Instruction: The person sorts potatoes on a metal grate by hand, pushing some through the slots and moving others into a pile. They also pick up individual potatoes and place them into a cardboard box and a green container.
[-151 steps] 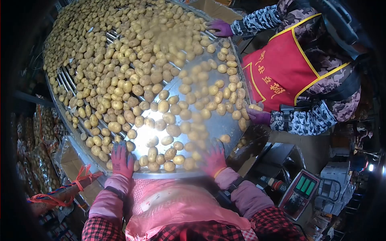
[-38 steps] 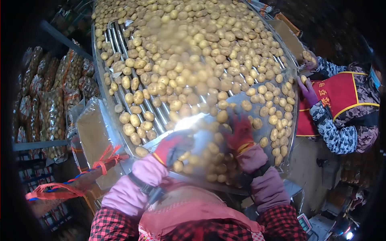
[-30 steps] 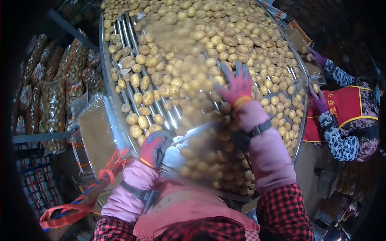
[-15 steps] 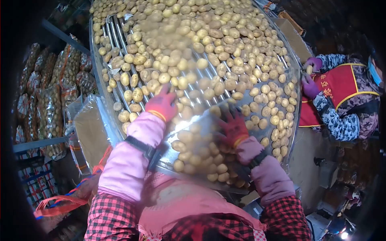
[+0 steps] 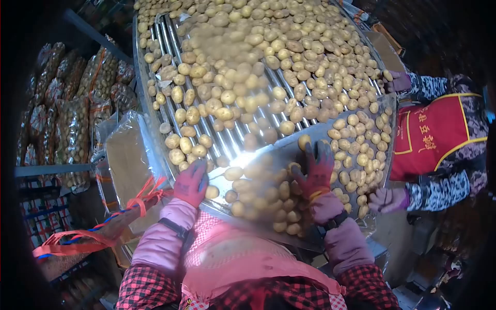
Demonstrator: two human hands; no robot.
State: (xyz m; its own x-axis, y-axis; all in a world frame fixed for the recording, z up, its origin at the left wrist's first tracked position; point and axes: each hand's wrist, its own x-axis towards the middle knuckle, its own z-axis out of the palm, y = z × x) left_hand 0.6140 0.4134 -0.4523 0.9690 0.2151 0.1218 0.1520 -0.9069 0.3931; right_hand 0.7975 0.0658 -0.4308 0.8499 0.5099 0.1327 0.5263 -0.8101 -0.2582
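Many potatoes [image 5: 192, 114] lie on a metal roller grading table [image 5: 219, 139] with a smooth chute in front of me. My left hand [image 5: 191, 183], in a red glove, rests at the chute's left rim, fingers extended and holding nothing. A single potato [image 5: 212, 191] lies just right of it. My right hand [image 5: 317, 173], also gloved, is over the chute with fingers and thumb apart. Its fingertips are close to a potato [image 5: 304, 141]; whether they touch cannot be made out. Between my hands a potato pile [image 5: 281, 204] sits on the chute, partly blurred.
A co-worker in a red apron [image 5: 434, 134] stands at the right side, one gloved hand [image 5: 398, 81] near the upper rim, the other [image 5: 387, 200] by the lower potatoes. Filled potato bags [image 5: 75, 129] are stacked left. Red straps [image 5: 77, 243] and a plastic-lined box [image 5: 129, 160] are nearby.
My left hand has drawn back from the rollers to the chute's near left edge. My right hand has shifted slightly down and right. The co-worker's hands have moved apart.
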